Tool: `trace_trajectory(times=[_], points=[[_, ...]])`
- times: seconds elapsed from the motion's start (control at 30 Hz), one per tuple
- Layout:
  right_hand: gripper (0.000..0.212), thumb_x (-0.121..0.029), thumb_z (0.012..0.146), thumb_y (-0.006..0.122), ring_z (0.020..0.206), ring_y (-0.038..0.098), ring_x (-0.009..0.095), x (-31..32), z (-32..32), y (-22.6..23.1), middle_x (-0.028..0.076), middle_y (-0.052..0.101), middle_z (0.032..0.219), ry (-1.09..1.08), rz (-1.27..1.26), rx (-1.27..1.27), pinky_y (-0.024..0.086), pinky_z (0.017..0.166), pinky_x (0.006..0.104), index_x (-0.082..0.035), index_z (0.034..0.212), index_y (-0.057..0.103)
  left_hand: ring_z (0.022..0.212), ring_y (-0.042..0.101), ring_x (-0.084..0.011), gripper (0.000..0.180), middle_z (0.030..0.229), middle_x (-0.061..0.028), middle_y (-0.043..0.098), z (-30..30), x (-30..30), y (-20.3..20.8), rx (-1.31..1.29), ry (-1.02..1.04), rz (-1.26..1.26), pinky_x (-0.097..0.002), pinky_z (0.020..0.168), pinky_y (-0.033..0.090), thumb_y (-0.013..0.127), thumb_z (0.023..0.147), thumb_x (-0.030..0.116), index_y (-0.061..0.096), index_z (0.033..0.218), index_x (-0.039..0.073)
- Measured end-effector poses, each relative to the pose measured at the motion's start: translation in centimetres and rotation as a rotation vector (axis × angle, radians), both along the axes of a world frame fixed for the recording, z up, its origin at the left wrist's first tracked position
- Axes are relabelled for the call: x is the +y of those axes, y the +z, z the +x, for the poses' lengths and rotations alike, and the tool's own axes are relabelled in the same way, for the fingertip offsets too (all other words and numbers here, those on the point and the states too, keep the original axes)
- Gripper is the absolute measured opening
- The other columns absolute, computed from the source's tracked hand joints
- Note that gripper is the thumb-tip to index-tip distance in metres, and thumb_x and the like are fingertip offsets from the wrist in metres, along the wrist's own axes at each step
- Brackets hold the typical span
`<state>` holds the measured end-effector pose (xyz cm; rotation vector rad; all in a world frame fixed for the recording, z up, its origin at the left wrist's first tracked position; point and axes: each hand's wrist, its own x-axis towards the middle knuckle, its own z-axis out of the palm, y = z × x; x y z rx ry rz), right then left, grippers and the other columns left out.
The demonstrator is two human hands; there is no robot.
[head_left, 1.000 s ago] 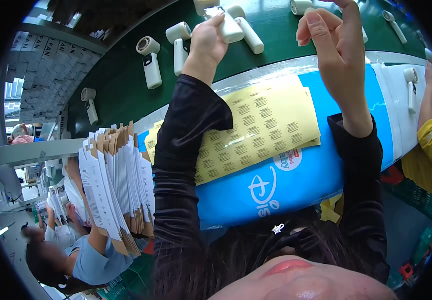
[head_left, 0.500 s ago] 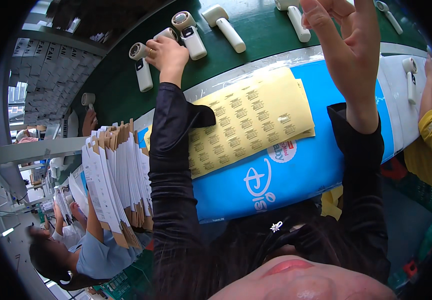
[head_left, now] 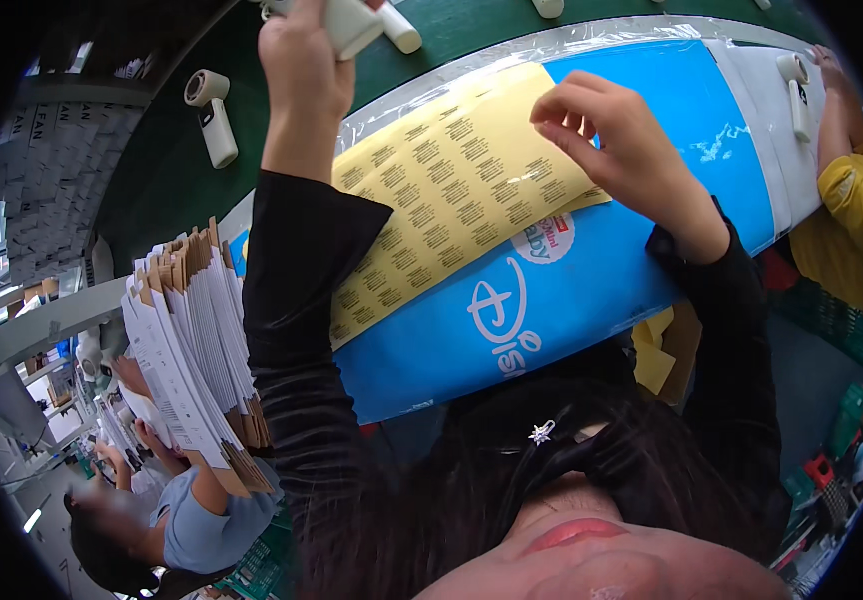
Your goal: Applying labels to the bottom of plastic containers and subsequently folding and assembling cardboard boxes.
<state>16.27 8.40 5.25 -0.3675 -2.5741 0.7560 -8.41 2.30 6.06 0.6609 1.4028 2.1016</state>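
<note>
Near the upper edge, my left hand is closed around a white handheld fan, partly cut off by the picture's rim. My right hand hovers over the right end of a yellow sheet of printed labels. Its fingers are curled in toward the thumb, and whatever they may pinch is too small to make out. The label sheet lies on a blue plastic-wrapped package in front of me. Another white handheld fan lies on the green table, left of my left hand.
White folded cartons stand in a thick stack at the left. Beyond them is a co-worker in light blue. At the right, a person in a yellow sleeve has a hand near a white fan. More fans line the table's far side.
My left hand has lifted a fan off the table and moved up. My right hand has come down to the label sheet, its fingers curling. The whole view has shifted somewhat.
</note>
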Motion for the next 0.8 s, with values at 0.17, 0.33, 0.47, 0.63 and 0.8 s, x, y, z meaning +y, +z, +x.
trace_trajectory(times=[0.17, 0.33, 0.47, 0.63, 0.8], points=[[0.010, 0.002, 0.083, 0.062, 0.067, 0.053, 0.016, -2.6, 1.4, -3.1, 0.007, 0.058, 0.084, -0.151, -0.199, -0.030, 0.049, 0.058, 0.0239, -0.001, 0.092, 0.063, 0.070, 0.061, -0.0193, 0.020, 0.079, -0.0095, 0.057, 8.1, 1.3, -2.5, -0.049, -0.443, 0.051, -0.0261, 0.065, 0.049, 0.051, 0.094, 0.019, 0.046, 0.103, 0.001], [0.012, 0.004, 0.081, 0.062, 0.070, 0.054, 0.015, -3.2, 1.6, -4.2, 0.007, 0.057, 0.088, -0.217, 0.003, -0.012, 0.050, 0.060, 0.0230, -0.001, 0.092, 0.064, 0.071, 0.060, -0.0184, 0.021, 0.079, -0.0096, 0.056, 9.6, 1.5, -4.9, -0.036, -0.524, -0.003, -0.0254, 0.065, 0.049, 0.049, 0.094, 0.016, 0.041, 0.106, 0.001], [0.014, 0.003, 0.079, 0.064, 0.072, 0.055, 0.015, -3.4, 1.5, -4.5, 0.007, 0.056, 0.092, -0.224, 0.056, 0.042, 0.051, 0.062, 0.0223, -0.001, 0.093, 0.065, 0.070, 0.060, -0.0186, 0.022, 0.079, -0.0101, 0.056, 9.5, 1.9, -5.9, 0.005, -0.533, -0.050, -0.0253, 0.065, 0.049, 0.049, 0.094, 0.015, 0.040, 0.108, 0.001], [0.014, 0.001, 0.077, 0.068, 0.078, 0.056, 0.017, -4.3, 2.0, -3.9, 0.008, 0.054, 0.099, -0.199, -0.041, 0.071, 0.051, 0.067, 0.0233, -0.002, 0.090, 0.064, 0.070, 0.060, -0.0189, 0.023, 0.080, -0.0107, 0.056, 9.5, 1.9, -6.1, 0.034, -0.530, -0.064, -0.0253, 0.065, 0.049, 0.049, 0.094, 0.014, 0.038, 0.109, 0.000], [0.023, -0.005, 0.073, 0.073, 0.090, 0.054, 0.020, -2.7, 2.4, -1.8, 0.009, 0.052, 0.106, -0.093, -0.152, 0.043, 0.049, 0.078, 0.0287, -0.005, 0.092, 0.060, 0.078, 0.058, -0.0204, 0.023, 0.088, -0.0137, 0.054, 8.8, 1.5, -3.7, -0.060, -0.523, -0.064, -0.0274, 0.071, 0.048, 0.046, 0.094, 0.012, 0.037, 0.110, -0.001]])
